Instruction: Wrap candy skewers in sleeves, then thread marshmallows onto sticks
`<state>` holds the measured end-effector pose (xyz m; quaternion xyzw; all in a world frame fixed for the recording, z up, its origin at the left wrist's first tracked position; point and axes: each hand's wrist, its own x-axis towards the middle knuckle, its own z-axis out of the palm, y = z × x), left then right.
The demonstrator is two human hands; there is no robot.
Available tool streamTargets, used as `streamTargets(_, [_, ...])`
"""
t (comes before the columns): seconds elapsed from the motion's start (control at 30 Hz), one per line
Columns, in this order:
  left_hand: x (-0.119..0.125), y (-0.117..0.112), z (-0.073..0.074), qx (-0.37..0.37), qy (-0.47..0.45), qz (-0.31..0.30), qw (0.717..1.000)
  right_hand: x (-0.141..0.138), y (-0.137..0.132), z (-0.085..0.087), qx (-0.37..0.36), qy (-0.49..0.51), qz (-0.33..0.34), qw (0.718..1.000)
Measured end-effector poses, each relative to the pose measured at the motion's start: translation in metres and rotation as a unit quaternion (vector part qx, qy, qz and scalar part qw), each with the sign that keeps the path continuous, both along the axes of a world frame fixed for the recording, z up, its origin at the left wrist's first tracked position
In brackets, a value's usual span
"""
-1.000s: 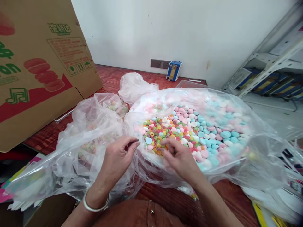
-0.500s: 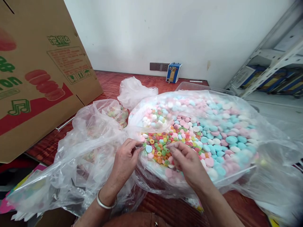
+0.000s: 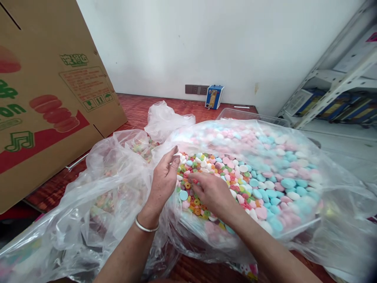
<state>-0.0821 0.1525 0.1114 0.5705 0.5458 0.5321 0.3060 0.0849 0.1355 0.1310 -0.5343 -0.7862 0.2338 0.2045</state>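
A large clear plastic bag (image 3: pixel 318 220) lies open in front of me, full of pink, blue and white round candies (image 3: pixel 273 184) with small coloured ring candies (image 3: pixel 206 165) mixed in at its near left. My left hand (image 3: pixel 165 179), a silver bangle on its wrist, is cupped with fingers up at the bag's left rim, palm toward the candies. My right hand (image 3: pixel 210 190) reaches leftward into the ring candies, fingers curled down among them; what they pinch is hidden. A second clear bag (image 3: pixel 97 196) with ring candies lies to the left.
A big printed cardboard box (image 3: pixel 44 106) leans at the left on the red-brown wooden table (image 3: pixel 132 108). A crumpled empty bag (image 3: pixel 165 116), a clear plastic tub (image 3: pixel 250 116) and a small blue device (image 3: pixel 213 97) by a wall socket sit behind. Metal shelving (image 3: pixel 338 86) stands at right.
My left hand has risen from the bag's near edge and opened into a cup beside the candies. My right hand has moved left and deeper into the ring candies. The view has tilted down a little.
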Motion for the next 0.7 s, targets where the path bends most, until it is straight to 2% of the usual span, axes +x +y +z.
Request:
streamTargets(0.13, [-0.003, 0.011, 0.003, 0.018, 0.031, 0.045, 0.998, -0.007, 0.01, 0.0, -0.011, -0.001, 0.003, 1.0])
streamTargets(0.2, [-0.005, 0.014, 0.0, 0.019, 0.037, 0.051, 0.998, 0.004, 0.013, 0.0, -0.064, 0.101, -0.03, 0.992])
streamTargets(0.23, [-0.006, 0.015, -0.001, 0.016, 0.037, 0.052, 0.998, 0.011, 0.014, 0.0, -0.109, 0.189, -0.055, 0.974])
streamTargets(0.3, [-0.008, 0.016, -0.004, 0.013, 0.051, 0.046, 0.998, 0.025, 0.017, -0.001, -0.203, 0.374, -0.104, 0.899])
streamTargets(0.33, [-0.009, 0.016, -0.004, 0.015, 0.07, 0.034, 0.997, 0.029, 0.018, -0.001, -0.232, 0.431, -0.119, 0.864])
streamTargets(0.37, [-0.01, 0.015, -0.004, 0.018, 0.096, 0.016, 0.995, 0.031, 0.02, -0.001, -0.237, 0.443, -0.121, 0.856])
streamTargets(0.4, [-0.011, 0.014, -0.004, 0.021, 0.125, -0.006, 0.992, 0.03, 0.021, 0.0, -0.222, 0.415, -0.109, 0.875])
streamTargets(0.43, [-0.011, 0.012, -0.004, 0.02, 0.153, -0.026, 0.988, 0.027, 0.022, 0.0, -0.185, 0.344, -0.083, 0.917])
streamTargets(0.47, [-0.011, 0.011, -0.003, 0.016, 0.174, -0.039, 0.984, 0.02, 0.024, 0.001, -0.136, 0.245, -0.046, 0.959])
streamTargets(0.5, [-0.012, 0.01, -0.003, 0.01, 0.185, -0.041, 0.982, 0.012, 0.025, 0.002, -0.084, 0.138, -0.006, 0.987])
streamTargets(0.53, [-0.012, 0.009, -0.003, 0.002, 0.189, -0.034, 0.981, 0.004, 0.026, 0.003, -0.041, 0.043, 0.027, 0.998])
streamTargets(0.6, [-0.012, 0.01, -0.006, -0.015, 0.177, -0.011, 0.984, -0.012, 0.027, 0.004, 0.007, -0.073, 0.056, 0.996])
streamTargets(0.7, [-0.011, 0.017, -0.012, -0.038, 0.084, 0.026, 0.995, -0.024, 0.029, 0.001, 0.024, -0.124, 0.064, 0.99])
